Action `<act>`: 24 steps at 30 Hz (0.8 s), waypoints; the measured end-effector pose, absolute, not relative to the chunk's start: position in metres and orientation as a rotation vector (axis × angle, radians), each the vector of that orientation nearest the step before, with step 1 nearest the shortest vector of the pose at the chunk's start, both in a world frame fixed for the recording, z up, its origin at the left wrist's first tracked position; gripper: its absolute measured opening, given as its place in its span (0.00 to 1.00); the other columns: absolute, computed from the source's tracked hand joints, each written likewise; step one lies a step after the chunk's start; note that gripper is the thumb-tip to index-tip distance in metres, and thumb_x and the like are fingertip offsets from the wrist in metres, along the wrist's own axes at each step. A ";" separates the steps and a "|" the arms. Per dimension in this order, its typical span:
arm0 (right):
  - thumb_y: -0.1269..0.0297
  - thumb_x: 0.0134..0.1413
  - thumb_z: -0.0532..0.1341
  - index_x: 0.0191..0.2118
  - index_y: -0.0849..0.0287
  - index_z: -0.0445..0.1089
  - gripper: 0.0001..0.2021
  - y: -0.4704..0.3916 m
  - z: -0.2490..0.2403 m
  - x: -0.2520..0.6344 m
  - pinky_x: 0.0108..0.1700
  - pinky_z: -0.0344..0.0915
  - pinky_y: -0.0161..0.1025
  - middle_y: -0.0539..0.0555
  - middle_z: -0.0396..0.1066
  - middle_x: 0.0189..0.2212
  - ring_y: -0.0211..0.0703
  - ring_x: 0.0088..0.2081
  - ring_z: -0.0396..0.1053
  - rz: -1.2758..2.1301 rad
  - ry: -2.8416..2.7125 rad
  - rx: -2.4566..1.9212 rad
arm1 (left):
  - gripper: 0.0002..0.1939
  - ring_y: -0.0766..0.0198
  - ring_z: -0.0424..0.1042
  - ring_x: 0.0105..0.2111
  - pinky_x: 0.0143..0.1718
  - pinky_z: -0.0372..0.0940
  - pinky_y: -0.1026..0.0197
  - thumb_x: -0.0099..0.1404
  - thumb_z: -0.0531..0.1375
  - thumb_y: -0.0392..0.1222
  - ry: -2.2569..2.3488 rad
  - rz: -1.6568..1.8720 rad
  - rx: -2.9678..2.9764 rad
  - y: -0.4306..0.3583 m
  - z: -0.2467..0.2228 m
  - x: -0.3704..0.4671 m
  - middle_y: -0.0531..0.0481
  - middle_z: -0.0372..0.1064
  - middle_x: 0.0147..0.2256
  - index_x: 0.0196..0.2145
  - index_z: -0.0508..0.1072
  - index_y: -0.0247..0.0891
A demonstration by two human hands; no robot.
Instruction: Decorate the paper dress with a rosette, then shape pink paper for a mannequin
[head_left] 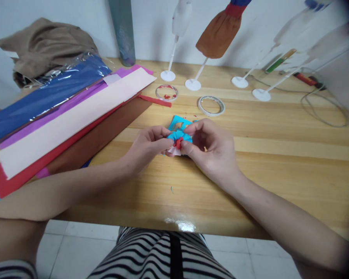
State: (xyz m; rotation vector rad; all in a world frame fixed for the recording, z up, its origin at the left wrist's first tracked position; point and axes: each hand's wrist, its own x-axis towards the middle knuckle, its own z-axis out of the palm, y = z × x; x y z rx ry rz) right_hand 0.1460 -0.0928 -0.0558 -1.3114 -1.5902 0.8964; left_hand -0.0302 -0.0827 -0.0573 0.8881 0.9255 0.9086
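Note:
Above the middle of the wooden table, my two hands hold a small paper flower [178, 135] with pleated blue petals, a red centre and a pale pink part below. My left hand [154, 145] pinches its left edge between thumb and fingers. On the other side, my right hand [212, 149] is closed on it, the thumb pressing near the red centre. Just behind lies a piece of bright blue paper [176, 121] with cut-out holes, partly covered by the flower and fingers. Some fingertips are hidden behind the flower.
Stacked crepe paper sheets [75, 120] fill the left side. Rolls of tape, a white one [211, 105] and a red-flecked one [166, 93], lie behind my hands. Several white stands [192, 84] line the wall. A cable [325, 124] and a utility knife [306, 79] lie at right.

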 end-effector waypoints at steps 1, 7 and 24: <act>0.62 0.47 0.69 0.35 0.52 0.68 0.10 -0.093 -0.056 0.146 0.30 0.62 0.42 0.51 0.71 0.32 0.42 0.29 0.65 0.917 -1.582 -1.302 | 0.02 0.68 0.71 0.26 0.32 0.67 0.65 0.53 0.67 0.34 0.923 0.907 0.887 -0.083 -0.057 -0.031 0.52 0.74 0.25 0.26 0.77 0.35; 0.62 0.49 0.70 0.45 0.51 0.68 0.17 -0.095 -0.056 0.144 0.35 0.72 0.48 0.49 0.71 0.30 0.47 0.31 0.72 1.124 -1.502 -1.240 | 0.07 0.66 0.74 0.28 0.35 0.70 0.63 0.53 0.71 0.39 0.913 0.889 0.926 -0.083 -0.057 -0.032 0.51 0.77 0.27 0.29 0.79 0.35; 0.60 0.48 0.73 0.41 0.51 0.70 0.16 -0.096 -0.050 0.143 0.39 0.77 0.48 0.49 0.76 0.30 0.47 0.31 0.77 1.335 -1.409 -1.154 | 0.03 0.67 0.74 0.26 0.34 0.71 0.63 0.52 0.67 0.32 0.954 0.859 0.956 -0.083 -0.051 -0.030 0.53 0.75 0.24 0.27 0.77 0.35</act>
